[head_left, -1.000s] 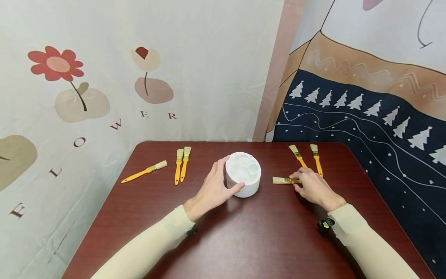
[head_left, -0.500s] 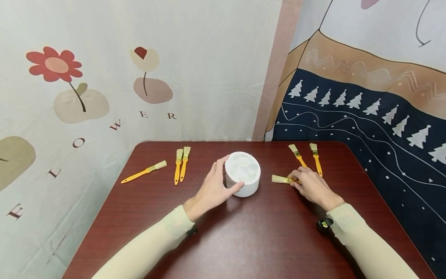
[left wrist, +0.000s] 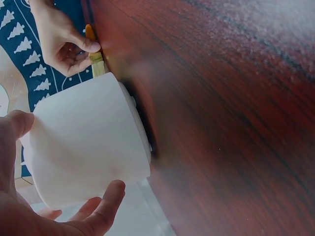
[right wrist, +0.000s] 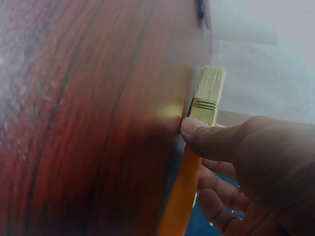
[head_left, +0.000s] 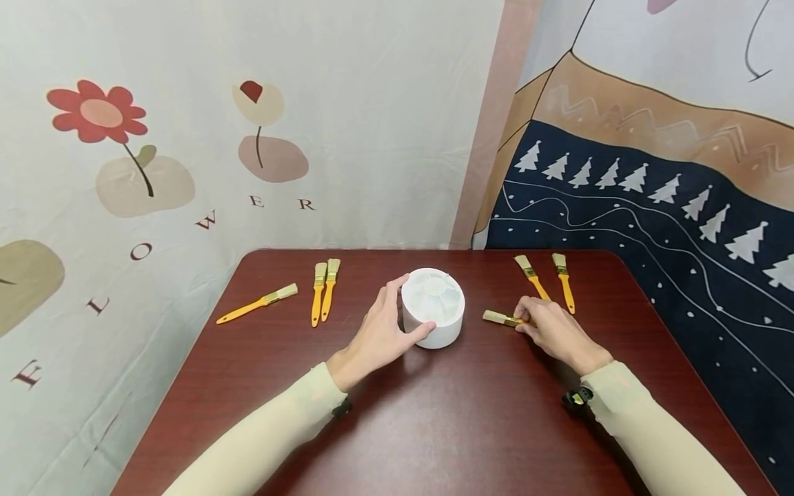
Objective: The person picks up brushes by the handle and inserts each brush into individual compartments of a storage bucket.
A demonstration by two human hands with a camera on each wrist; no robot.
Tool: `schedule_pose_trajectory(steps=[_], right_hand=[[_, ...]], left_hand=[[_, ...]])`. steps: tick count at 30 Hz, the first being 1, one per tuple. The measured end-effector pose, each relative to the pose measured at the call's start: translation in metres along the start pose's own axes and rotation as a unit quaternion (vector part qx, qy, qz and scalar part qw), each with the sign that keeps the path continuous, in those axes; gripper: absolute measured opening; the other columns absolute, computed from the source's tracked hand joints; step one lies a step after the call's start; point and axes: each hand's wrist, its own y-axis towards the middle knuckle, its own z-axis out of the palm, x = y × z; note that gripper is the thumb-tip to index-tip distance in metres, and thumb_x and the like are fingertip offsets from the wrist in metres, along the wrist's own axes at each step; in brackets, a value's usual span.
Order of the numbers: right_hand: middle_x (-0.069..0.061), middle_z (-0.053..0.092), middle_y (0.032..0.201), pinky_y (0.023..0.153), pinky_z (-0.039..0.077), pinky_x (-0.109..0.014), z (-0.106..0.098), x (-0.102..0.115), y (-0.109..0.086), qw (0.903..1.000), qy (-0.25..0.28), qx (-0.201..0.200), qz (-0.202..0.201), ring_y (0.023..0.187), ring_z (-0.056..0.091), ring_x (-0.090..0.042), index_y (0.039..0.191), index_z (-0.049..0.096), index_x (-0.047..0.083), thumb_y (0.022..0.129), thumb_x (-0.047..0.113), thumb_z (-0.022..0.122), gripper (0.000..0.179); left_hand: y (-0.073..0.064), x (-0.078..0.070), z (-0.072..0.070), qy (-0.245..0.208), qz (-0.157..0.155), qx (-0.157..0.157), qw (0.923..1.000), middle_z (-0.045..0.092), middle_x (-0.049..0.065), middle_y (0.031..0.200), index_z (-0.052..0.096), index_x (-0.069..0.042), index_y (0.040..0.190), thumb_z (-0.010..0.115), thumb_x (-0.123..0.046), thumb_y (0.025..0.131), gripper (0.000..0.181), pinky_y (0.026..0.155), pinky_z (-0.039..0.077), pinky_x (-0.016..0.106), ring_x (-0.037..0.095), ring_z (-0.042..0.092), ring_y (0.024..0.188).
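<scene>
A white round container [head_left: 444, 335] with a divided, compartment-like top stands near the middle of the table. My left hand [head_left: 380, 337] grips its side, thumb at the front and fingers round the left and back. In the left wrist view the container's smooth wall [left wrist: 88, 142] hides part of what lies beyond. To the right, my right hand [head_left: 557, 332] pinches a paintbrush [head_left: 498, 317] near where the yellow handle meets the metal band. Its pale bristles [right wrist: 210, 83] point towards the container. Whether the brush touches the tabletop I cannot tell.
Two paintbrushes lie beyond my right hand: one paintbrush [head_left: 528, 269] partly behind it, another paintbrush [head_left: 563, 281] farther right. At the left are a side-by-side pair of paintbrushes [head_left: 318, 293] and a slanted paintbrush [head_left: 257, 304]. Printed curtains [head_left: 384, 138] hang behind the dark red table [head_left: 434, 427].
The brush in my right hand has tilted slightly, and the fingers have shifted a little along with it. My left hand and the container have stayed in place.
</scene>
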Motion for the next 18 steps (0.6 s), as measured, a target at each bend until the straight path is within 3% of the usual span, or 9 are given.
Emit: schedule_pose_trajectory(steps=[5, 11, 18], right_hand=[[-0.001, 0.076, 0.100, 0.080, 0.065, -0.038, -0.001, 0.003, 0.000, 0.9999, 0.008, -0.011, -0.004, 0.088, 0.067, -0.015, 0.120, 0.078, 0.010, 0.100, 0.004, 0.091, 0.025], [-0.004, 0.079, 0.104, 0.084, 0.068, -0.042, -0.002, 0.008, 0.003, 0.9984, 0.024, -0.048, -0.019, 0.089, 0.070, -0.016, 0.118, 0.079, 0.011, 0.099, 0.005, 0.092, 0.023], [-0.005, 0.082, 0.108, 0.089, 0.071, -0.045, -0.008, 0.023, 0.005, 0.9962, 0.070, -0.052, 0.006, 0.094, 0.075, -0.018, 0.121, 0.079, 0.012, 0.101, 0.007, 0.091, 0.024]], left_hand=[[0.001, 0.001, 0.000, 0.004, -0.001, 0.000, 1.0000, 0.055, 0.018, 0.164, 0.034, -0.019, 0.178, 0.092, -0.054, 0.098, 0.105, 0.109, 0.061, 0.053, 0.034, 0.067, 0.123], [0.003, 0.001, 0.000, 0.008, 0.000, -0.002, 1.0000, 0.055, 0.020, 0.164, 0.034, -0.019, 0.178, 0.092, -0.053, 0.098, 0.106, 0.109, 0.060, 0.054, 0.037, 0.067, 0.123], [0.002, 0.002, 0.001, 0.007, -0.001, 0.001, 1.0000, 0.055, 0.019, 0.166, 0.034, -0.019, 0.178, 0.092, -0.054, 0.098, 0.105, 0.109, 0.060, 0.054, 0.037, 0.067, 0.123]])
